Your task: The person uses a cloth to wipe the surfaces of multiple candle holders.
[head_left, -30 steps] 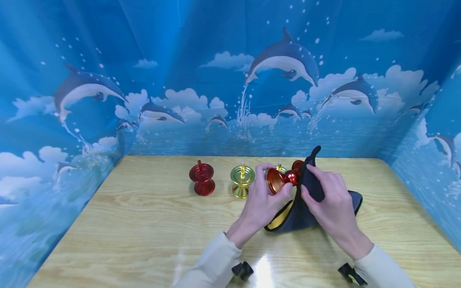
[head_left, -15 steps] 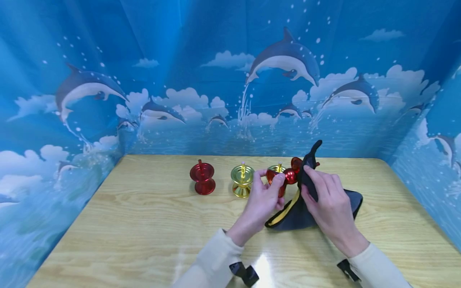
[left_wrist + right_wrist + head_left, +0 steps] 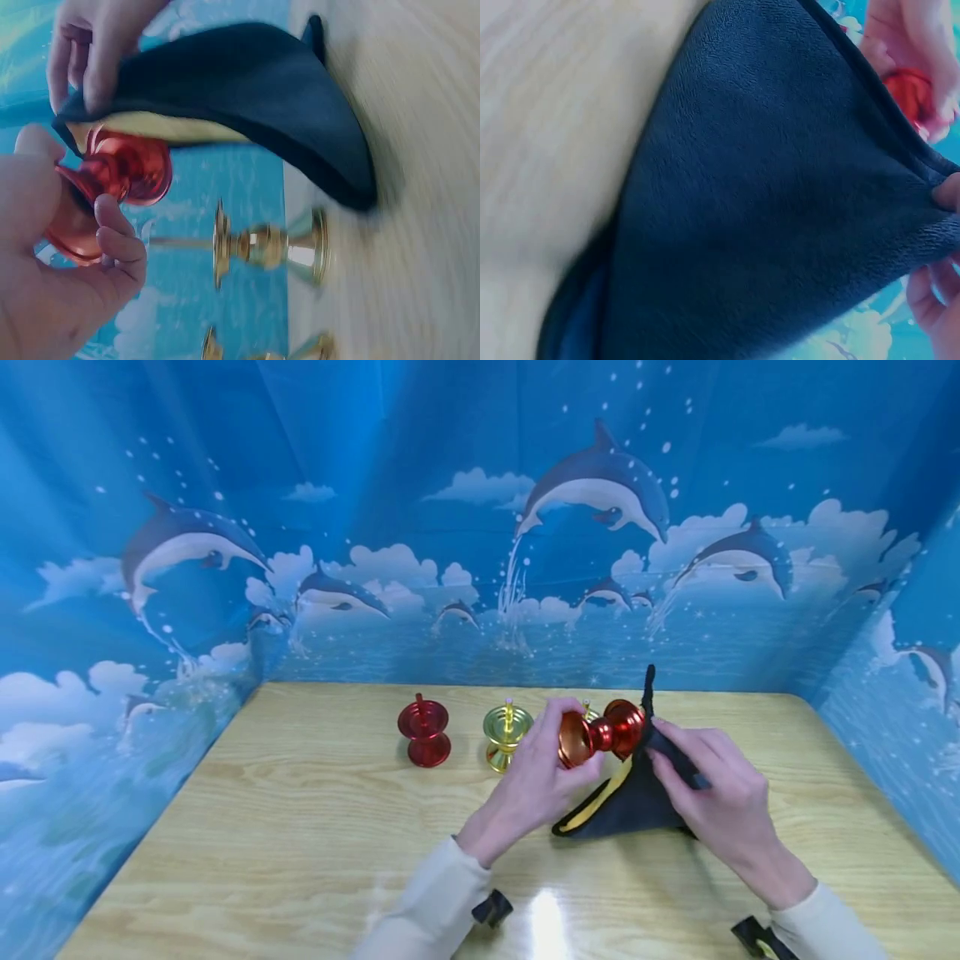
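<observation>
My left hand [image 3: 536, 777] grips a red metal spool-shaped cup [image 3: 600, 737] sideways above the table; it shows as the red cup [image 3: 112, 187] in the left wrist view, fingers curled round its rim. My right hand [image 3: 712, 785] pinches a dark navy cloth [image 3: 637, 793] with a yellow inner side, holding it against the cup's far end. The cloth [image 3: 765, 195] fills the right wrist view, and its lower part rests on the table.
A red cup [image 3: 424, 733] and a gold cup [image 3: 506, 737] stand upright in a row on the wooden table [image 3: 300, 827]; another gold cup [image 3: 270, 247] stands behind the held one. Blue dolphin-print walls close in three sides.
The left hand has tipped the red cup more sideways and lifted it slightly. The right hand slid down and to the right along the cloth, whose raised tip now stands narrower.
</observation>
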A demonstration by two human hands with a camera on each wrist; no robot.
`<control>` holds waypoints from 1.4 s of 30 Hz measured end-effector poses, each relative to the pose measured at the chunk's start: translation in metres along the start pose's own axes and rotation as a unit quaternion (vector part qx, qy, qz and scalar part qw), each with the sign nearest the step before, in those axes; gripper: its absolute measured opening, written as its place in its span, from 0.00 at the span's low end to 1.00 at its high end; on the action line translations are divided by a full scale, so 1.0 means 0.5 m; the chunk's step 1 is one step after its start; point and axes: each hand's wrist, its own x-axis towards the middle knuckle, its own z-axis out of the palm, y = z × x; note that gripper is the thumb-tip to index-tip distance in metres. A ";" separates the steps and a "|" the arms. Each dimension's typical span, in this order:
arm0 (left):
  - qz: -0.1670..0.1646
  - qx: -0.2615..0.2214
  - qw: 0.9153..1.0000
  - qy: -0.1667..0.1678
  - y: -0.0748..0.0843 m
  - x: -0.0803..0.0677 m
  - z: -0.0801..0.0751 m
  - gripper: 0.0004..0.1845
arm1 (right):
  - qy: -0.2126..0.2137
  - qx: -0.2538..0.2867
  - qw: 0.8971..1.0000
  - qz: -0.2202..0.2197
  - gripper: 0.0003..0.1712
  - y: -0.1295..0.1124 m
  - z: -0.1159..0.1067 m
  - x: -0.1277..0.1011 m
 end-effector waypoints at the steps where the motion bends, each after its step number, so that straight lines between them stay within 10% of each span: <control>1: 0.019 0.029 0.999 -0.008 -0.004 -0.001 -0.003 0.27 | -0.009 0.005 1.000 0.000 0.28 0.004 -0.005 0.003; 9: 0.143 0.173 0.972 -0.066 -0.032 -0.014 -0.026 0.28 | -0.122 0.039 0.991 0.023 0.13 0.038 -0.043 0.036; 12: 0.170 0.198 0.962 -0.073 -0.038 -0.017 -0.031 0.28 | -0.136 0.009 0.991 0.013 0.24 0.055 -0.054 0.048; 26: 0.199 0.191 0.959 -0.062 -0.041 -0.030 -0.067 0.30 | -0.113 -0.201 0.969 0.084 0.17 0.175 -0.147 0.071; 30: 0.208 0.168 0.960 -0.081 -0.039 -0.032 -0.058 0.30 | -0.113 -0.146 0.972 0.145 0.14 0.177 -0.161 0.080; 34: 0.220 0.146 0.959 -0.100 -0.038 -0.030 -0.041 0.31 | -0.201 -0.040 0.961 0.188 0.15 0.153 -0.145 0.080; 42: 0.236 0.125 0.957 -0.111 -0.035 -0.025 -0.014 0.33 | -0.392 0.104 0.910 0.083 0.25 0.101 -0.089 0.089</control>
